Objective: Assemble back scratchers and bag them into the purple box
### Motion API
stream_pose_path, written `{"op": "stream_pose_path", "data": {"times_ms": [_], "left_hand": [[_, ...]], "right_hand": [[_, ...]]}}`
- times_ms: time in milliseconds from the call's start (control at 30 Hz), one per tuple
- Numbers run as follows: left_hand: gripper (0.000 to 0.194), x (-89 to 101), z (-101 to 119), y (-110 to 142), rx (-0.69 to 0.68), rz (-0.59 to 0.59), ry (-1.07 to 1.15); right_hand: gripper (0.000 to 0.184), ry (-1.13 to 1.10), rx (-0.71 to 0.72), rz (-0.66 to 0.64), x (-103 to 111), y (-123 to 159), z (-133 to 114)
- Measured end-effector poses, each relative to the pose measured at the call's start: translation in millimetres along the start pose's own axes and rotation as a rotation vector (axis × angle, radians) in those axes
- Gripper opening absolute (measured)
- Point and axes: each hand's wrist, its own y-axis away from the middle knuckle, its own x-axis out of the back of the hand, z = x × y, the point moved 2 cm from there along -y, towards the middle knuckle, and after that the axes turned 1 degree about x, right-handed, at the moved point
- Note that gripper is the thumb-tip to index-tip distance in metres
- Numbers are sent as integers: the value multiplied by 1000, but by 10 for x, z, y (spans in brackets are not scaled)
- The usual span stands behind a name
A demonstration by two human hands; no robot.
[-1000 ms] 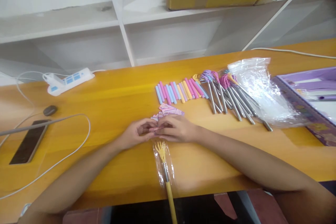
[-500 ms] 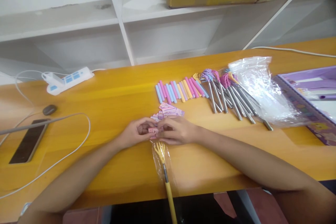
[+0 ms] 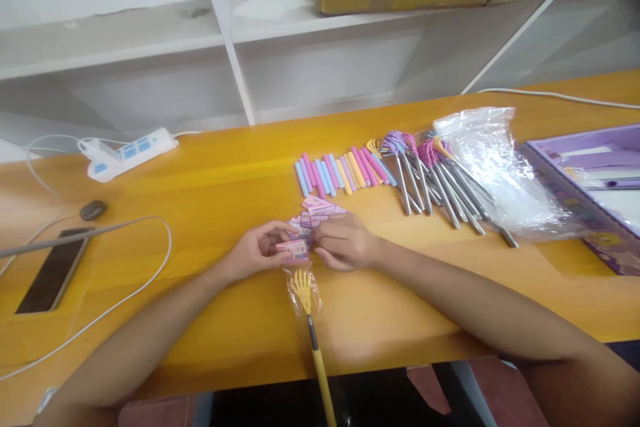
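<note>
My left hand (image 3: 257, 250) pinches a small pink printed card (image 3: 293, 251) at the top of a clear plastic sleeve. Inside that sleeve lies a back scratcher (image 3: 302, 290) with a yellow hand-shaped head and yellow handle, which runs down past the table's front edge. Just right of the card, my right hand (image 3: 346, 243) has its fingers curled together at the edge of a loose pile of pink and purple cards (image 3: 320, 207). Its fingertips are partly hidden, and I cannot make out whether something is between them.
Coloured tubes (image 3: 325, 173) lie in a row behind the cards. Several metal back scratchers (image 3: 447, 187) and clear plastic bags (image 3: 505, 180) are to the right, beside a purple box (image 3: 570, 193). At left are a power strip (image 3: 133, 153), cables and a phone (image 3: 53, 273).
My right hand has moved right, off the card at the sleeve's top, to the edge of the card pile. The card now shows more fully in my left hand.
</note>
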Motion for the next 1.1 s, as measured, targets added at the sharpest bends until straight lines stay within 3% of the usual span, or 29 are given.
{"op": "stream_pose_path", "data": {"times_ms": [200, 367, 567, 700, 800, 900, 1000, 1100], "left_hand": [[42, 1, 43, 11, 48, 28, -69], [44, 18, 75, 4, 32, 34, -102], [41, 14, 96, -3, 101, -34, -78], [31, 22, 112, 5, 159, -79, -127], [35, 67, 96, 23, 140, -42, -95], [39, 118, 52, 31, 116, -10, -32], [49, 137, 25, 12, 64, -16, 97], [54, 131, 20, -22, 18, -33, 290]], "right_hand": [[33, -158, -64, -92, -96, 75, -129], [42, -355, -182, -241, -170, 7, -316], [51, -874, -488, -512, -158, -125, -476], [40, -973, -683, -700, -117, -176, -512], [39, -1106, -857, -852, -131, -176, -591], [50, -1313, -1012, -991, -226, -142, -696], [57, -1385, -1063, -993, -260, -175, -671], [57, -1304, -1008, -918, 44, -339, -442]]}}
